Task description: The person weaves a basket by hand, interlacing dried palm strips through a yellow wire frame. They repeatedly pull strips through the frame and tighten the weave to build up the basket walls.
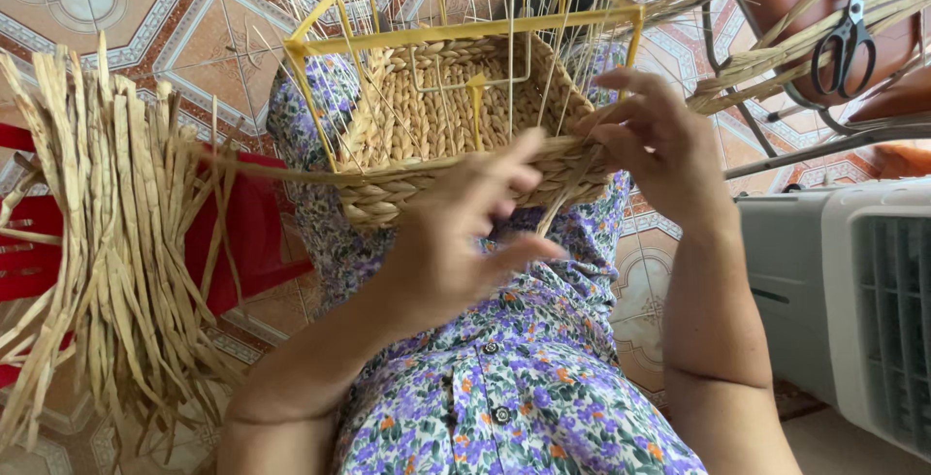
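A half-woven straw basket (pixel 436 116) sits on my lap inside a yellow wire frame (pixel 465 31). My left hand (pixel 465 228) presses against the basket's near woven wall, fingers closed on a long dried straw strand (pixel 262 167) that runs off to the left. My right hand (pixel 659 141) pinches the weave at the basket's right corner, where thin straw ends stick out. Thin white wire uprights rise from the basket's rim.
A thick bundle of dried straw strips (pixel 107 242) lies over a red plastic stool (pixel 247 233) at the left. Scissors (pixel 849 34) rest on more straw on a brown chair at the top right. A grey-white fan unit (pixel 853 291) stands at the right. Patterned floor tiles lie beneath.
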